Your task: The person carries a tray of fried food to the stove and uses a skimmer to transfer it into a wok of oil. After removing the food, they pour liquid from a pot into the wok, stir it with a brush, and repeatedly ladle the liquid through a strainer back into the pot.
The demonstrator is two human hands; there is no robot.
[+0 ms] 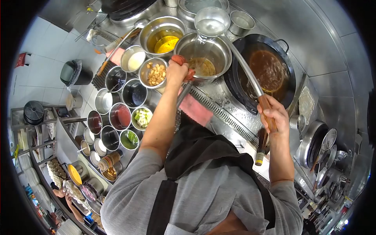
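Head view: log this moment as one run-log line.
right hand: grips ladle | ladle: tipped, liquid falling into metal pot | left hand: grips red cloth beside pot | wok: holds brown liquid

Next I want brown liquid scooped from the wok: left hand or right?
Right, I'd say. The right hand holds the ladle by its wooden handle beside the wok, while the left hand grips a red cloth at the steel bowl, farther away.

Bright, cool overhead light throws glare onto the steel wall [329, 55], while a fisheye lens bends the edges into black corners.
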